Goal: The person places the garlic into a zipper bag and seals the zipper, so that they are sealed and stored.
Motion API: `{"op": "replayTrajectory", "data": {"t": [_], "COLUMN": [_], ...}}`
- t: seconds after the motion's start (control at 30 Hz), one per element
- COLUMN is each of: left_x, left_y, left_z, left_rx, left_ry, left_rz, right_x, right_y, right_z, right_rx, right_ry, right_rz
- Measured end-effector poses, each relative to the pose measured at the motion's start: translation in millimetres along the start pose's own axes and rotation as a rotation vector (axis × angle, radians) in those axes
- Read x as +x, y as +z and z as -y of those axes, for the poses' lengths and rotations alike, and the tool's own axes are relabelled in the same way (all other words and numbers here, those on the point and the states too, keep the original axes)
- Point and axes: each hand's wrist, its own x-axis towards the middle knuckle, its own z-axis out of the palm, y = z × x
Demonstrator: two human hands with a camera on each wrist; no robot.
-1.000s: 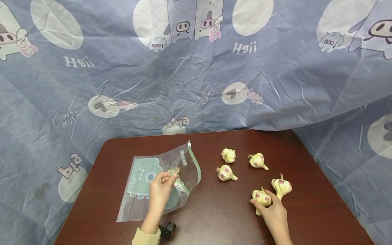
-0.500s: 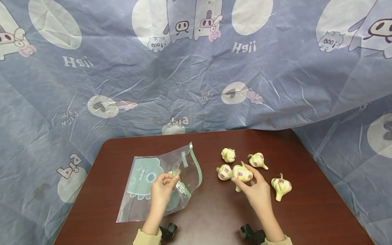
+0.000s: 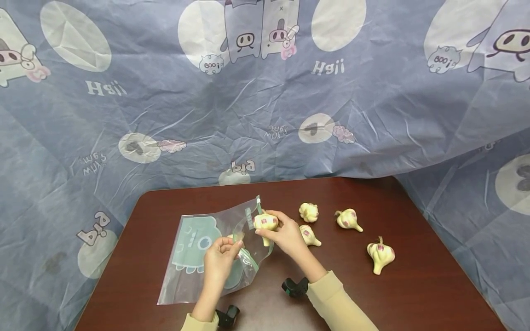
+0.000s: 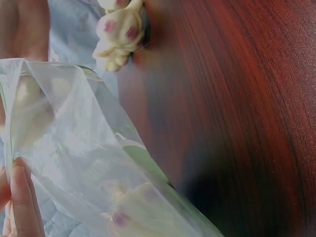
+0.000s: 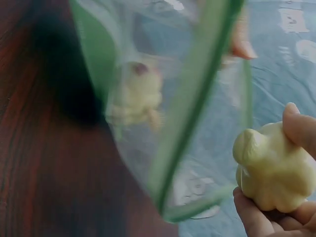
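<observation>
My left hand (image 3: 219,259) pinches the green-edged rim of a clear zip bag (image 3: 190,287) and holds its mouth open to the right. Inside the bag lies a garlic bulb (image 5: 138,96), seen through the plastic in both wrist views. My right hand (image 3: 287,234) grips another garlic bulb (image 3: 265,222) between thumb and fingers, right at the bag's mouth. In the right wrist view this held bulb (image 5: 276,170) hangs beside the green zip edge (image 5: 197,103). The fingertips of the left hand (image 4: 22,197) show on the plastic in the left wrist view.
Several garlic bulbs lie on the right of the dark wooden table (image 3: 331,294): one at the back (image 3: 308,212), one partly behind the right hand (image 3: 308,235), one farther right (image 3: 348,219), one near the right side (image 3: 380,255). A patterned blue cloth (image 3: 248,101) hangs behind.
My right hand has lifted a garlic bulb from the table's right side and carried it left to the bag's mouth. The left hand keeps its hold on the bag, nearly still.
</observation>
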Motion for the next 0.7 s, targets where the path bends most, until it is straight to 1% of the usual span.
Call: {"op": "replayTrajectory", "data": {"t": [0.1,0.2,0.37,0.43,0.53,0.7], "left_x": [-0.3,-0.4,-1.1,-1.4,-1.6,-1.5], "left_y": [0.5,0.7,0.5,0.5,1.0,2.5], "left_z": [-0.2,-1.1,-2.3,-2.7,-3.3,-2.8], "left_rx": [-0.004,-0.011,-0.035,-0.047,-0.053,-0.067], "left_ry": [0.005,0.006,0.021,0.026,0.032,0.025], "left_rz": [-0.005,-0.005,0.004,0.006,0.003,-0.005], "right_x": [6.0,10.8,17.4,20.1,23.9,30.4], "right_y": [8,14,21,24,29,36], "right_z": [-5,-11,-18,-20,-22,-26], "right_rx": [-0.097,-0.189,-0.345,-0.391,-0.429,-0.508], "right_ry": [0.002,-0.022,-0.102,-0.127,-0.140,-0.150], "right_rz": [0.032,0.084,0.230,0.292,0.367,0.439]}}
